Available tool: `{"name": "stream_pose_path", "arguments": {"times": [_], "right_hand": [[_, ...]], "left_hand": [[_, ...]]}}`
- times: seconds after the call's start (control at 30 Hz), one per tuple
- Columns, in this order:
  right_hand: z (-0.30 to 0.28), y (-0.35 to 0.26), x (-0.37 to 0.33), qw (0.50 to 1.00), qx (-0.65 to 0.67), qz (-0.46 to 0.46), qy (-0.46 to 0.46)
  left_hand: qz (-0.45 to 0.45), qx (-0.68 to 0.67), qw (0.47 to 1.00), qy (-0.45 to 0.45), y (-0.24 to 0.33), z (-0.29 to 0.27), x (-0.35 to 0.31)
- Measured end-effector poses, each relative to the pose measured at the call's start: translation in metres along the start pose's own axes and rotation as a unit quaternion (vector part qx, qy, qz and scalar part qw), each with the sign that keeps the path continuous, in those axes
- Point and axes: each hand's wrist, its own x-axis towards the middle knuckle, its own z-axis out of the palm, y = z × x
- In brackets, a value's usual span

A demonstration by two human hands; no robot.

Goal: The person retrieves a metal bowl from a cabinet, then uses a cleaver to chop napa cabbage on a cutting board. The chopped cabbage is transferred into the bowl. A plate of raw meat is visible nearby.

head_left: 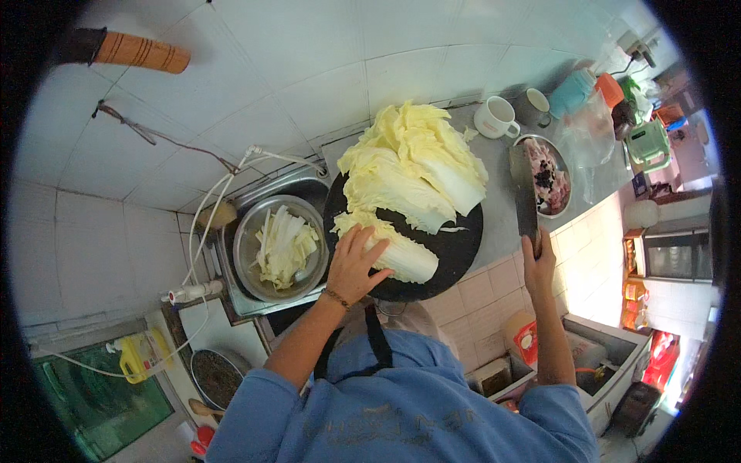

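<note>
Left hand [356, 262]: fingers spread, part-hiding cabbage [407, 258] | right hand [539, 262]: fingers wrapped round knife [525, 189], tips unclear | bowl [570, 177]: partly behind knife

A thin, dark bracelet [337, 299] sits just behind the left grip [360, 262]. Well back from that grip, a blue T-shirt [432, 370] has short sleeves [258, 413] and dark lettering [386, 426] across its front; black straps [378, 339] show between shirt and grip.
</note>
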Motion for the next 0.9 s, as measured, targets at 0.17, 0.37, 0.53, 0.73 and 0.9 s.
{"name": "stream_pose_path", "arguments": {"times": [0.17, 0.37, 0.53, 0.73, 0.9], "right_hand": [[-0.001, -0.061, -0.042, 0.986, -0.015, -0.079, -0.145], [0.022, -0.088, -0.060, 0.956, -0.093, -0.089, -0.262], [0.021, -0.085, -0.068, 0.949, -0.108, -0.089, -0.282], [0.011, -0.096, -0.071, 0.945, -0.123, -0.069, -0.295], [0.006, -0.108, -0.073, 0.933, -0.148, -0.053, -0.323]], "left_hand": [[-0.007, -0.027, 0.999, 0.025, -0.002, 0.004, 0.000], [-0.028, 0.011, 0.997, 0.066, 0.006, 0.005, -0.003], [-0.054, -0.021, 0.996, 0.061, 0.007, 0.002, -0.005], [-0.061, -0.005, 0.998, 0.016, 0.009, -0.004, -0.003], [-0.054, -0.002, 0.998, 0.021, 0.005, 0.002, -0.002]]}}
